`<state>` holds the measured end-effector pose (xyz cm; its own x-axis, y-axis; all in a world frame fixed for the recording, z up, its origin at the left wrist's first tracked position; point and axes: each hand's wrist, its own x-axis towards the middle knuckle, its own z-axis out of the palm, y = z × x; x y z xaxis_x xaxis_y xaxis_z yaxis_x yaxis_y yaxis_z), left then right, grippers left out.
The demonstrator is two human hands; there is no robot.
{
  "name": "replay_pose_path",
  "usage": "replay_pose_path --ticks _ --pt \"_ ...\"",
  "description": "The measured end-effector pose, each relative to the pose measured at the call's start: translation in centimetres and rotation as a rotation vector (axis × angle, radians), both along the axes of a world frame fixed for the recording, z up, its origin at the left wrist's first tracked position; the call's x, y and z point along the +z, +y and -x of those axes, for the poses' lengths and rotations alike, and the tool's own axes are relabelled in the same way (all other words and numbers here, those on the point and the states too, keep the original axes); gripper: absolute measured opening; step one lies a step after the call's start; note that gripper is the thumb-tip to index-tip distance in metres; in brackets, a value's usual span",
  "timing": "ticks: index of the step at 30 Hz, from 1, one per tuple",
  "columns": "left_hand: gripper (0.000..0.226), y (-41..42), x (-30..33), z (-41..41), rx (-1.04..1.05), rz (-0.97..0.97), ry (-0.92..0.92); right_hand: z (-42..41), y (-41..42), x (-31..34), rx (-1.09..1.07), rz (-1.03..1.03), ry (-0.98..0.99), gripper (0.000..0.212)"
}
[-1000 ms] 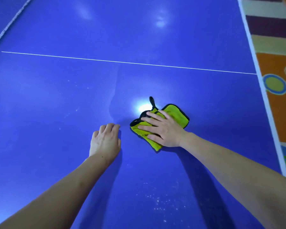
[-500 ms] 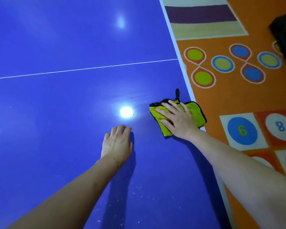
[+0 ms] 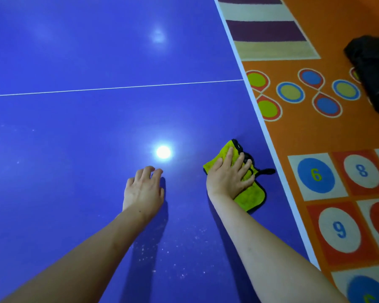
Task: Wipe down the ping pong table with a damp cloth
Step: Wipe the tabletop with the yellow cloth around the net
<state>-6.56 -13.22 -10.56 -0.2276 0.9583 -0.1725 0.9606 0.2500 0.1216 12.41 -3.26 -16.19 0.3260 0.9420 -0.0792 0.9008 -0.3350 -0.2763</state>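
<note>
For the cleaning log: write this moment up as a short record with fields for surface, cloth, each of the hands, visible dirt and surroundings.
surface: blue ping pong table, white line across it, white edge at right
cloth: yellow microfibre cloth with black trim, flat on the table near its right edge
right hand: fingers straight, pressing on the cloth
left hand: resting on bare table, holds nothing
dirt: white specks between the forearms
surroundings: orange play mat with numbered circles; dark object on it, unclear what
</note>
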Motion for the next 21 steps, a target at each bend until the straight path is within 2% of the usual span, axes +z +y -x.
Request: replay_pose_path --ticks 4,11,17,21 --pt "0.045 -4.5 -0.1 6.2 0.083 -0.015 0.008 5.5 -2.1 -0.1 0.018 0.004 -0.001 0.057" --pt "0.035 -13.7 -1.1 17.1 0.126 -0.092 0.086 18.6 -6.7 0.0 0.21 0.037 -0.018 0.058" --pt "0.033 -20.0 -1.6 22.0 0.204 -0.108 0.1 30.2 -12.0 0.3 0.601 0.05 -0.038 0.057" --pt "0.03 -22.9 -1.3 22.2 0.262 -0.086 0.079 31.7 -14.5 0.2 0.997 0.018 -0.073 0.054"
